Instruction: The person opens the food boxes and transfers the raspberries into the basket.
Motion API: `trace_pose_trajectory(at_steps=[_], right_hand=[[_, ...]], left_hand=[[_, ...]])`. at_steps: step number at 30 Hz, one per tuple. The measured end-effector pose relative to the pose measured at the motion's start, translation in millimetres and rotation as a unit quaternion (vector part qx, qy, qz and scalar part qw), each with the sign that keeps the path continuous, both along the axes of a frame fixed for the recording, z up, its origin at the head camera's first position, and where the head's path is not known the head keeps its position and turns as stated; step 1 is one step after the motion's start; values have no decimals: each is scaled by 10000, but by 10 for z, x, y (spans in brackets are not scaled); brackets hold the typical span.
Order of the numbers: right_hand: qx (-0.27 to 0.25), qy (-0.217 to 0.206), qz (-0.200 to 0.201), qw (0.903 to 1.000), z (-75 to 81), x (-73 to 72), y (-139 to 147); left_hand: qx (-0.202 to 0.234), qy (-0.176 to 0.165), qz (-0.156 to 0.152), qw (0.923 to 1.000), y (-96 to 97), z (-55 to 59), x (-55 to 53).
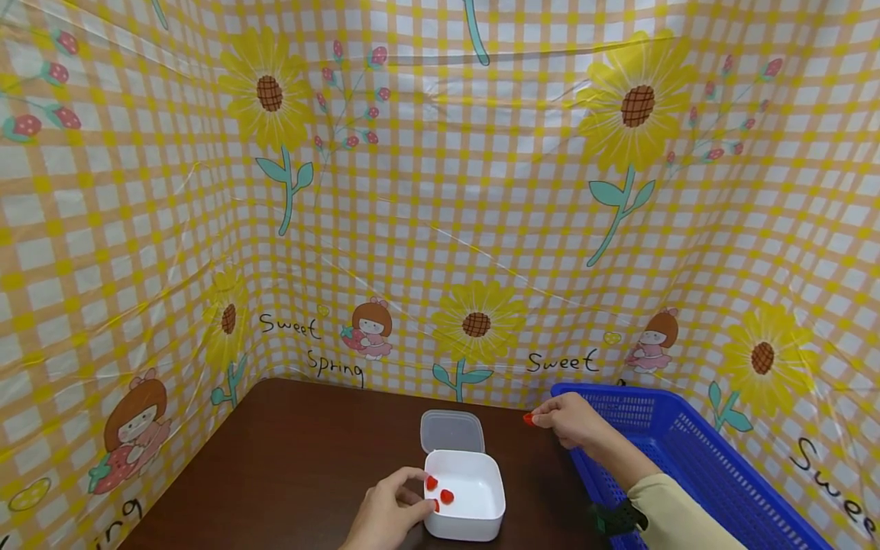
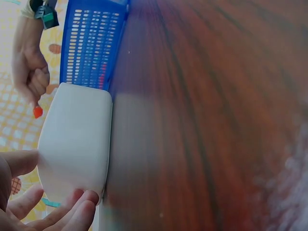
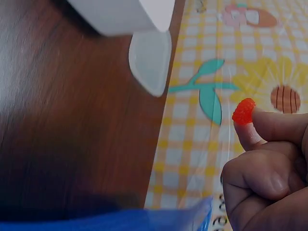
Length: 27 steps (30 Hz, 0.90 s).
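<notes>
A white square box point(image 1: 469, 527) sits without its lid on the brown table, with three red raspberries point(image 1: 447, 496) in its left part. My left hand point(image 1: 393, 507) holds the box at its left side, fingers and thumb spread along the wall. In the left wrist view the fingertips point(image 2: 89, 196) lie against the white wall. To the right, my right hand point(image 1: 574, 418) is raised near the blue basket's far left corner. Its thumb and index finger pinch one bumpy red raspberry point(image 3: 244, 111), while the other fingers are curled in.
Behind the box lies a translucent lid point(image 1: 451, 431) on the brown table point(image 1: 302, 458). A blue perforated basket point(image 1: 715, 447) stands on the right, under my right forearm. Checked sunflower cloth point(image 1: 412, 229) walls in the back and sides.
</notes>
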State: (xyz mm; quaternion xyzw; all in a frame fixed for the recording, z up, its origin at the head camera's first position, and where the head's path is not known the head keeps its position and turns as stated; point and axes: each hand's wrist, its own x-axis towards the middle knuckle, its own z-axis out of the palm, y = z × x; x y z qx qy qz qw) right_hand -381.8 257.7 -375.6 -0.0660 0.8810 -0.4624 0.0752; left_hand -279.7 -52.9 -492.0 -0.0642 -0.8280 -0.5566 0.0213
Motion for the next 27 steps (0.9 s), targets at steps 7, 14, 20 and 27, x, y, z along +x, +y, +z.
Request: trace_pose_trajectory(at_steps=[7,14,20,27], right_hand=[[-43,-133,-107,9998,24,-35,282],[56,-177,-242,9995,40,-53,578],[242,-109,-333,9991,-9,-72,818],[568,-188,-474,9971,-97,-101,1039]], left_hand=[[32,-130,30,9999,0,27,-3],[30,-104,8,9999,6,36,5],[17,-103,2,9999,6,35,7],[-18,-202,35,9998,8,42,3]])
